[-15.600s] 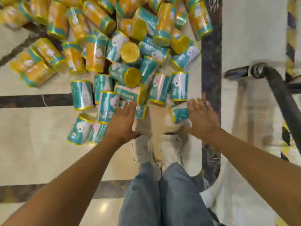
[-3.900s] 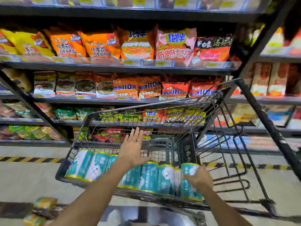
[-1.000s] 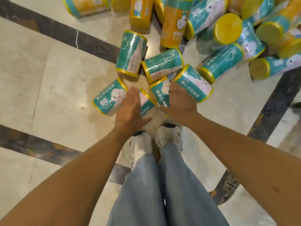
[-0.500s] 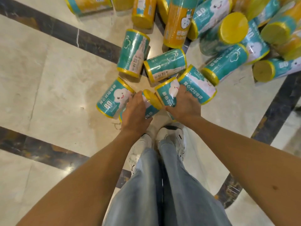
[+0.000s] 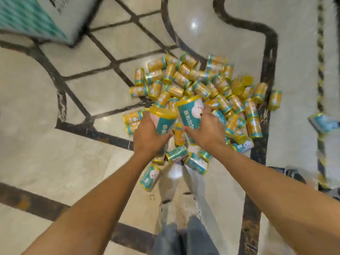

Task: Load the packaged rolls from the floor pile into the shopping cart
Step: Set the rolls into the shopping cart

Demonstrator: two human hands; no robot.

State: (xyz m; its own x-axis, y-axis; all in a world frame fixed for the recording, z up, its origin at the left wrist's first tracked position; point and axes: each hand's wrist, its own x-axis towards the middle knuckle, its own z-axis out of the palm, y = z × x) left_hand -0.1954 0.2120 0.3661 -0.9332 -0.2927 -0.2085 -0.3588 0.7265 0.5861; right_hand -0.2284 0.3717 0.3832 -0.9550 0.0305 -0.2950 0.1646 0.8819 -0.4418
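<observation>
A pile of packaged rolls point(image 5: 202, 89), teal and orange with yellow ends, lies on the marble floor ahead of me. My left hand point(image 5: 147, 137) grips one teal roll point(image 5: 162, 120), lifted above the pile with its yellow end up. My right hand point(image 5: 207, 129) grips a second teal roll point(image 5: 191, 113) with a white cartoon figure, held beside the first. A few teal rolls point(image 5: 196, 163) lie on the floor just under my hands, near my white shoes point(image 5: 176, 208). The shopping cart is out of view.
A teal-patterned display base point(image 5: 31, 17) stands at the top left. One stray teal roll point(image 5: 323, 123) lies at the right edge. A dark object point(image 5: 287, 173) sits on the floor at lower right. Dark inlay lines cross the pale floor.
Both hands have lifted a teal roll each off the floor. The view has risen, so the whole pile now shows from higher up.
</observation>
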